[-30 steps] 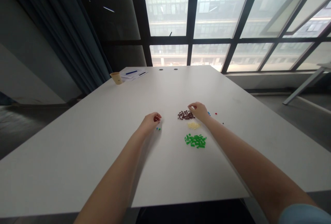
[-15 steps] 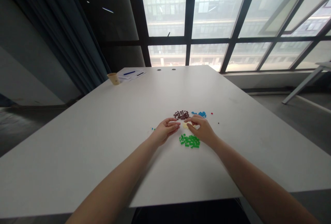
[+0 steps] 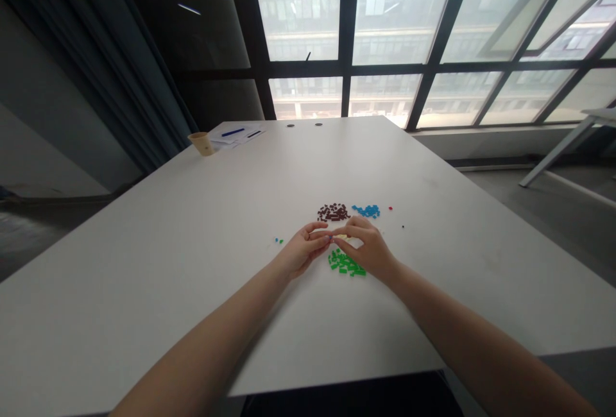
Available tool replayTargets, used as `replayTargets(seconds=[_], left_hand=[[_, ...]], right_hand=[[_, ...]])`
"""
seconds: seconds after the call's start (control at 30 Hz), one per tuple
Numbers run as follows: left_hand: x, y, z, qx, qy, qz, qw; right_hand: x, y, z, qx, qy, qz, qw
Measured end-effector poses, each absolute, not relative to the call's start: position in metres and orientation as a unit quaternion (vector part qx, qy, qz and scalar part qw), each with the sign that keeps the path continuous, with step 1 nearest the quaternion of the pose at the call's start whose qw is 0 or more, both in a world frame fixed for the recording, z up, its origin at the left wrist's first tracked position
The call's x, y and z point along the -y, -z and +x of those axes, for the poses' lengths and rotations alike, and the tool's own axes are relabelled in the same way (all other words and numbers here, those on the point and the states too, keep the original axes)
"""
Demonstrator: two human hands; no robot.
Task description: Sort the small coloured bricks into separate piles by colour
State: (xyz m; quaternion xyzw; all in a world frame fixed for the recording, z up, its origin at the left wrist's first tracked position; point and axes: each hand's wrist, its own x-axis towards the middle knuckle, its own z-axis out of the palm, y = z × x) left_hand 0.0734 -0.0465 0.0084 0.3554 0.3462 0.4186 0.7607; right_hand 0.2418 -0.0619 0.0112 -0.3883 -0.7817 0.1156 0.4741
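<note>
- Your left hand (image 3: 307, 249) has its thumb and first finger drawn close, the other fingers loosely spread; your right hand (image 3: 368, 247) curves in to meet it, thumb and finger slightly parted at the tips.
- A tiny bluish spot shows where the fingertips meet, but you cannot tell from here whether either hand grips a brick.
- For pieces this small, steady one hand, let the other make the fine adjustment, and press straight rather than sideways.
- Below your right hand's fingers lie the green bricks (image 3: 345, 263), toward the near edge; the pale yellow bricks (image 3: 342, 236) are mostly hidden behind that hand, so lift it before choosing one.
- Toward the far edge sit the brown bricks (image 3: 333, 213) and, just right of them, the blue bricks (image 3: 368, 211); mind your knuckles there.
- A red brick (image 3: 391, 208) and a small black piece (image 3: 403, 226) lie loose toward the right edge.
- The surface (image 3: 183, 263) is open toward the left edge, beyond the little green piece (image 3: 282, 241); the paper cup (image 3: 202, 144) stands well away, by the far left corner.
</note>
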Motion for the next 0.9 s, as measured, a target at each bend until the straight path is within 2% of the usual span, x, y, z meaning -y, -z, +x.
replayTargets(seconds=[0.6,0.9], left_hand=[[0.0480,-0.0074,0.0745,-0.335,-0.399,0.318,0.792],[0.0495,-0.0119,0.0737,-0.357,-0.395,0.327,0.780]], right_hand=[[0.0623,-0.0086,0.2395,0.781,-0.065,-0.385,0.487],[0.0633,-0.0153,0.2402,0.795,-0.055,-0.397,0.456]])
